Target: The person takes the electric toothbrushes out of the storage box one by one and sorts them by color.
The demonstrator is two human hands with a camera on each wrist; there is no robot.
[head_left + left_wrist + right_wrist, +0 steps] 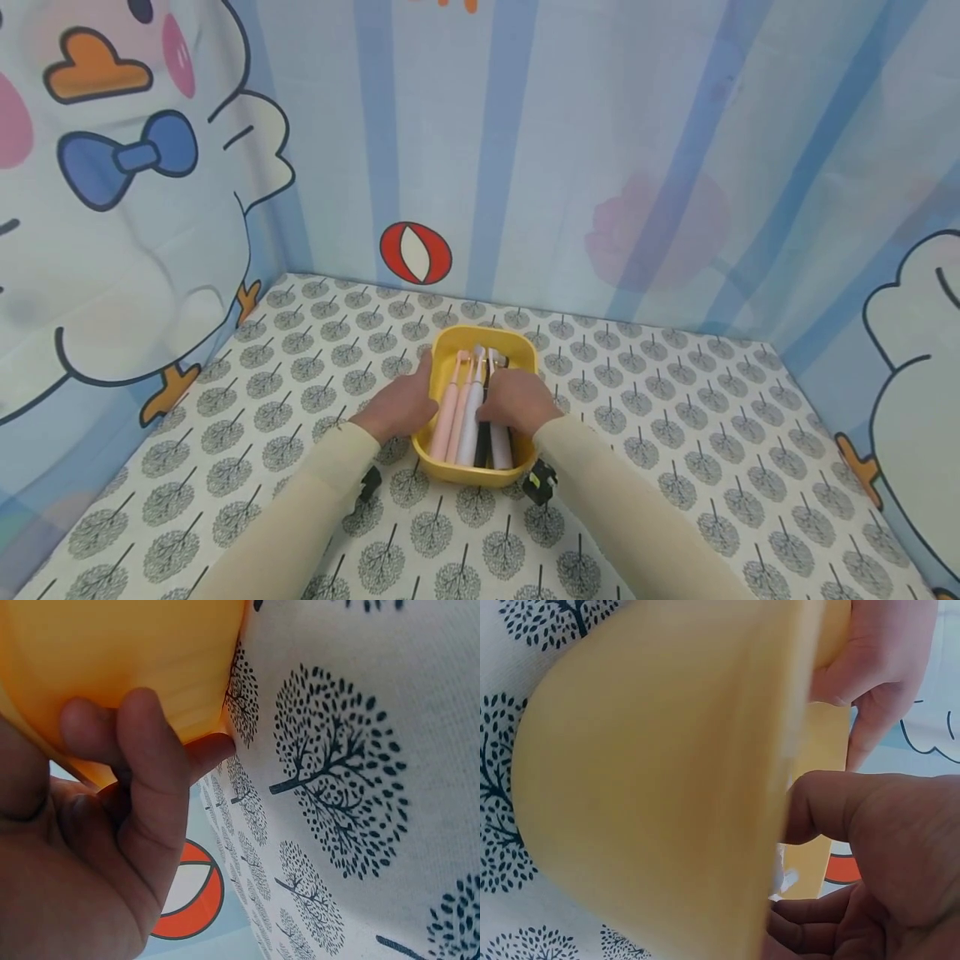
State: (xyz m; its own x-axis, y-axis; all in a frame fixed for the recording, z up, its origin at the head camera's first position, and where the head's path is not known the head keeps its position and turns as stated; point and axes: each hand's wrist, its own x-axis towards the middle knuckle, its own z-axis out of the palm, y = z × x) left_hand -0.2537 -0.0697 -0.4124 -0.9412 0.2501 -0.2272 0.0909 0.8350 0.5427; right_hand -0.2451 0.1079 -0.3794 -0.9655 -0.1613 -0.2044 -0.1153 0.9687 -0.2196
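Observation:
A yellow bin [474, 475] with rounded corners stands on the tablecloth, holding several electric toothbrushes. Two pink toothbrushes [446, 421] lie at its left side, beside a white toothbrush [470, 421]. Further right are a black toothbrush [483, 446] and a pale toothbrush [501, 447], partly covered by my right hand [520, 400]. That hand reaches in over the right rim with bent fingers; its fingertips are hidden, so any hold on a brush cannot be told. My left hand [401, 406] grips the bin's left wall, with curled fingers [154, 750] against the outside.
Under the bin spreads a white cloth [660, 425] printed with dark trees. Behind it hangs a striped curtain [555, 167] with cartoon ducks and a red ball. Wrist cameras [540, 482] sit close to the bin's near corners.

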